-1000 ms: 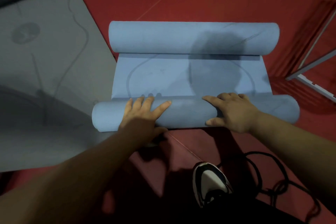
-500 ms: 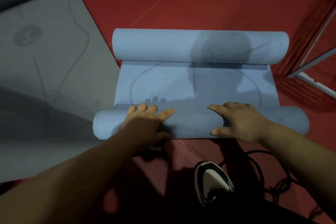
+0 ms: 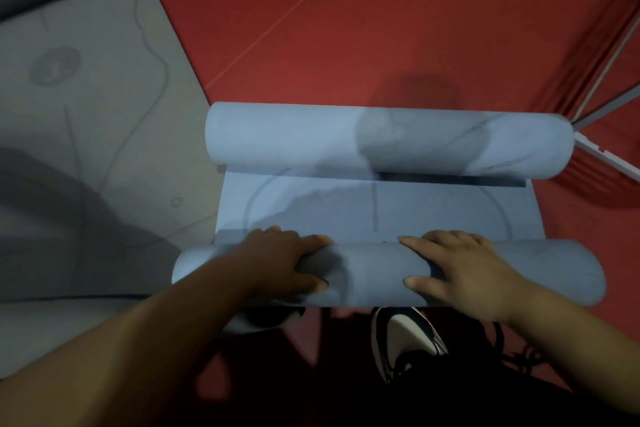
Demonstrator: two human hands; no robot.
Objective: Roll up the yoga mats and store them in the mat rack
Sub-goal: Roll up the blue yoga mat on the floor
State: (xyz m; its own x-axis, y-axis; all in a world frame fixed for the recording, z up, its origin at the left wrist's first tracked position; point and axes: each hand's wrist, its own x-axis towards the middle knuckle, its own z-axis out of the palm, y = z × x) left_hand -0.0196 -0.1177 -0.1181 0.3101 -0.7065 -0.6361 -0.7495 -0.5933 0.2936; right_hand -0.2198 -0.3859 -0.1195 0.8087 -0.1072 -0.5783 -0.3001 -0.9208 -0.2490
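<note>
Yoga mat (image 3: 415, 211) rolled further, hands (image 3: 277, 263) (image 3: 460, 270) gripping near roll

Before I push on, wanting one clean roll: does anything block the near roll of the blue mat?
No loose object lies on the flat stretch. But the mat's far end is curled into its own roll, which the near roll would meet.

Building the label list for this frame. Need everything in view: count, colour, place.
blue mat: 1, light blue, floor centre, rolled at near and far ends
grey mat: 1, grey, flat on floor, left
floor: 1, red, all round
frame: 1, white and grey, right edge
cable: 1, black, floor, lower right
shoe: 1, black and white, bottom centre
left hand: 1, fingers curled over near roll
right hand: 1, fingers curled over near roll
</note>
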